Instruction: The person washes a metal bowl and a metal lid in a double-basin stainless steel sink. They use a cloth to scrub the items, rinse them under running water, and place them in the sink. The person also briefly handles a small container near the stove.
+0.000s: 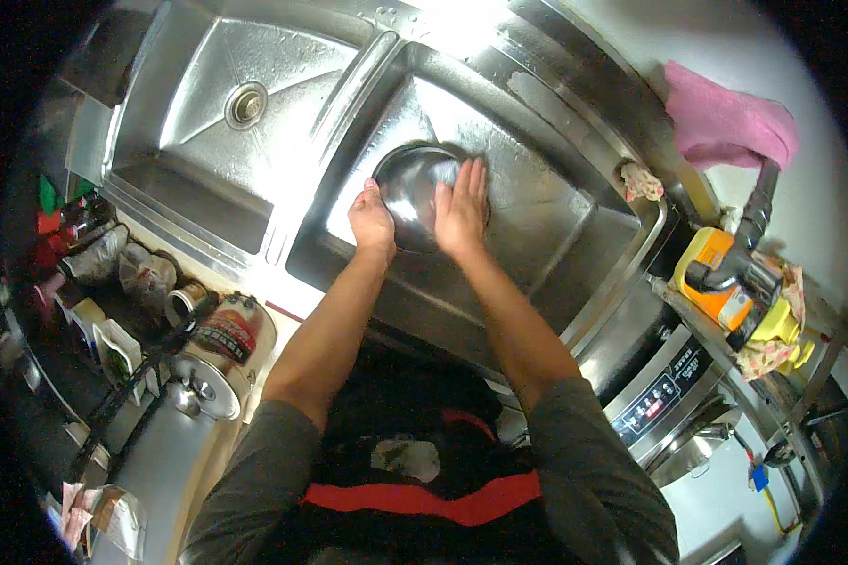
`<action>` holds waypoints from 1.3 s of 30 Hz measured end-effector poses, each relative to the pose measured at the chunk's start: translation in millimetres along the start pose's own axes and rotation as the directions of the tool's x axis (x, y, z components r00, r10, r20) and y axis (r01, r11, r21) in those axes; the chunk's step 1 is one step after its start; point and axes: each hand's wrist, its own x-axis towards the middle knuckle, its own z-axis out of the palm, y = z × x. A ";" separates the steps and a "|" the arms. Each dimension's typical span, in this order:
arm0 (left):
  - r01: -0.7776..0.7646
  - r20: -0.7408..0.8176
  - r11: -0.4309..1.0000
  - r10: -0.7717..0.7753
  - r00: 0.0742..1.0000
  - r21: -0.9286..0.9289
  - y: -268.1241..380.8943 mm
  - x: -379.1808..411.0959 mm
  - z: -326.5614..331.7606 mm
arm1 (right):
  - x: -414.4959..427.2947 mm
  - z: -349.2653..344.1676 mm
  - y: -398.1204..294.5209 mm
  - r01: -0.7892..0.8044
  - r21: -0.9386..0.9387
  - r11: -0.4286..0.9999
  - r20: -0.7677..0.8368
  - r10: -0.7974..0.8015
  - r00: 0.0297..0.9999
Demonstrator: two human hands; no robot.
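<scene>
A round stainless steel bowl (415,194) sits in the right basin (537,212) of a double steel sink. My left hand (372,220) grips the bowl's left edge, its thumb pointing up along the rim. Across the bowl's right side lies my right hand (463,208), flat, with long straight fingers and the thumb held apart. It covers much of that edge, so the rim under it is hidden. Whether the bowl faces up or down is hard to tell through the glare.
The left basin (198,141) has a round drain (246,106). A crumpled cloth (642,182) lies at the sink's right corner. Further right are a pink cloth (731,120), an orange-labelled yellow bottle (710,275) and a control panel (657,402). A large can (237,328) stands lower left.
</scene>
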 end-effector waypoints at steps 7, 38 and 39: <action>-0.295 0.129 0.937 0.274 0.953 0.186 -9.5 -14.4 4.8 | 28.3 -15.8 -3.4 0.027 0.122 0.992 0.022 -0.030 0.999; -0.692 0.615 0.672 0.436 0.657 0.263 57.7 -117.7 -31.7 | -65.5 -123.5 -77.8 0.329 -0.091 0.940 0.050 -0.326 0.944; -0.664 0.608 0.678 0.393 0.690 0.316 71.3 -129.8 -29.9 | -53.6 -115.4 -55.7 0.311 -0.080 0.947 -0.128 -0.320 0.939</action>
